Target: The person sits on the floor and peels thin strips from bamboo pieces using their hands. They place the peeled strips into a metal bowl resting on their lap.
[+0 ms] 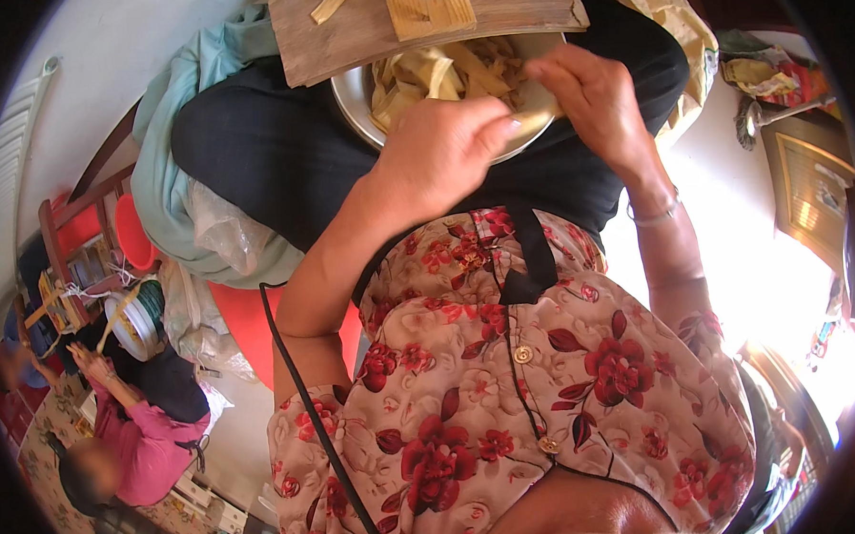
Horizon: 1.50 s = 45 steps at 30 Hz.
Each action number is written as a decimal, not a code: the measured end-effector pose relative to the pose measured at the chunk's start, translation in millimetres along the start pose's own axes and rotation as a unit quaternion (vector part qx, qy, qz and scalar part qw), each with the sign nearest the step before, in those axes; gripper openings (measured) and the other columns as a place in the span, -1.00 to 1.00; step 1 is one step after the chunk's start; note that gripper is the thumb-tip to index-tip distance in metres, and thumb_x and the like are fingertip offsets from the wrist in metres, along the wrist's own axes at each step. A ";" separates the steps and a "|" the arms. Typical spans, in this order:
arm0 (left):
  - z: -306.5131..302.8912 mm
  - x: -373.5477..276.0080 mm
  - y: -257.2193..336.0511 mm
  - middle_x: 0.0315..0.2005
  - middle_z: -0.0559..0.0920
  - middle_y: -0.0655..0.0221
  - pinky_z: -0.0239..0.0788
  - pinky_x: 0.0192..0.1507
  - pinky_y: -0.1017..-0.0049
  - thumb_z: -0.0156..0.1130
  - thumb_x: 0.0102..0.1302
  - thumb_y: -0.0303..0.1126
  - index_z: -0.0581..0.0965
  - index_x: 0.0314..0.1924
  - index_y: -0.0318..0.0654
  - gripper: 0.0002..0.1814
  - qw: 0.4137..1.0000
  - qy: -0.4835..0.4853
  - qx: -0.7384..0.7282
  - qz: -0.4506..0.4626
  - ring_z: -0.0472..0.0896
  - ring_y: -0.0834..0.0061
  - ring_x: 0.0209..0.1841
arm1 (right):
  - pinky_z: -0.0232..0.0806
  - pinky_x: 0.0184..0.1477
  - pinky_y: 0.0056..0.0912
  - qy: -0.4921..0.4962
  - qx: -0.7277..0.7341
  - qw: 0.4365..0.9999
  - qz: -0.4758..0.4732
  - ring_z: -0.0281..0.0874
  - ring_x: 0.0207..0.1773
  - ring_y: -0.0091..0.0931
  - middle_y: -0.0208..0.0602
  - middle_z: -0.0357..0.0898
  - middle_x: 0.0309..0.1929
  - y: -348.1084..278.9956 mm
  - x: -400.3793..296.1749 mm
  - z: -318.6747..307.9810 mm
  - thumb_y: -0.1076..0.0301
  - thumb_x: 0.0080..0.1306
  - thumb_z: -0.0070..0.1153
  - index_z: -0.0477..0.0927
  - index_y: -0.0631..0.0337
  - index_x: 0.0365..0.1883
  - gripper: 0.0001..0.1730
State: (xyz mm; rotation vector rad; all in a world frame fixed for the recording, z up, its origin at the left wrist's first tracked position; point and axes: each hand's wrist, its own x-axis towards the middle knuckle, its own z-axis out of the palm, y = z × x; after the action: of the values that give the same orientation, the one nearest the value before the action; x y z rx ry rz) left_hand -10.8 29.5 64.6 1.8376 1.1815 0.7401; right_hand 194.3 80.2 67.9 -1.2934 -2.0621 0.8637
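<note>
My left hand (440, 152) is shut on one end of a pale yellow flat strip (534, 123), blurred by motion. At the strip's other end my right hand (591, 91) grips with bent fingers, a metal bangle on its wrist. Both hands are above the near rim of a light-coloured round basin (353, 109) resting between my legs. Inside the basin lie several more pale yellow strips (419, 77) and curled shreds. A wooden board (339, 38) spans the basin's far side, with a yellow ridged slab (430, 9) and a narrow strip (334, 2) on top.
Green-blue cloth (171, 142) and clear plastic (229, 225) lie by my left leg. Further left, a co-worker in a pink top (149, 451) sits with a white bucket (133, 326). A red bowl (136, 233) is near a wooden rack. A yellowish sack (690, 62) stands beyond my right knee.
</note>
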 end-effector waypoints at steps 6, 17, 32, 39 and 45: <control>-36.5 -8.8 89.6 -0.65 0.57 0.32 0.21 -0.68 0.52 0.29 0.26 -0.26 0.59 -0.22 -0.34 -0.74 0.930 0.096 -0.034 0.354 0.51 0.50 -0.70 | 0.38 -0.45 -0.39 -0.297 0.227 0.891 -0.258 0.55 -0.50 -0.45 -0.28 0.52 -0.54 -52.5 -31.8 -37.7 0.35 0.30 0.18 0.61 0.35 -0.32 -0.81; 58.5 27.8 -4.9 -0.35 0.46 0.53 0.28 -0.30 0.69 0.09 0.44 -0.37 0.40 0.13 -0.32 -0.68 0.928 0.049 -0.367 0.048 0.41 0.76 -0.32 | 0.47 -0.18 -0.52 0.151 0.165 0.974 -0.034 0.62 -0.23 -0.57 -0.26 0.70 -0.19 -4.8 -10.0 25.6 0.40 0.39 0.07 0.62 0.33 -0.03 -0.74; 53.2 7.4 -54.5 -0.25 0.68 0.23 0.50 -0.29 0.33 0.16 0.25 -0.48 0.57 -0.08 -0.28 -0.77 0.965 0.171 0.172 0.104 0.65 0.17 -0.26 | 0.46 -0.11 -0.37 -0.084 0.299 0.936 0.165 0.63 -0.22 -0.47 -0.32 0.67 -0.31 51.6 -26.9 68.7 0.04 0.44 0.02 0.64 0.41 -0.24 -0.51; 53.6 11.9 -52.9 -0.07 0.62 0.11 0.43 0.04 0.38 0.21 0.25 -0.48 0.48 0.10 -0.36 -0.60 0.990 0.121 -0.025 0.065 0.60 0.14 -0.02 | 0.43 0.01 -0.44 -0.101 0.580 0.770 0.246 0.57 -0.01 -0.49 -0.24 0.63 -0.10 58.9 -25.0 78.8 0.28 0.39 0.09 0.64 0.37 -0.16 -0.71; 46.8 18.1 -39.9 -0.40 0.61 0.13 0.40 -0.27 0.29 0.02 0.38 -0.32 0.52 -0.16 -0.34 -0.77 0.989 0.120 0.064 -0.060 0.59 0.13 -0.36 | 0.37 0.03 -0.46 0.071 0.218 0.972 0.050 0.48 0.04 -0.47 -0.23 0.48 0.05 33.1 -22.9 84.2 0.59 0.23 0.11 0.65 0.35 -0.25 -0.85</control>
State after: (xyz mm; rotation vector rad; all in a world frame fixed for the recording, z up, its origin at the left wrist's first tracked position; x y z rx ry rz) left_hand 16.3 40.6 7.6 1.7982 1.5121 0.8509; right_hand 160.0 51.0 -13.9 -1.1793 -1.5901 1.1560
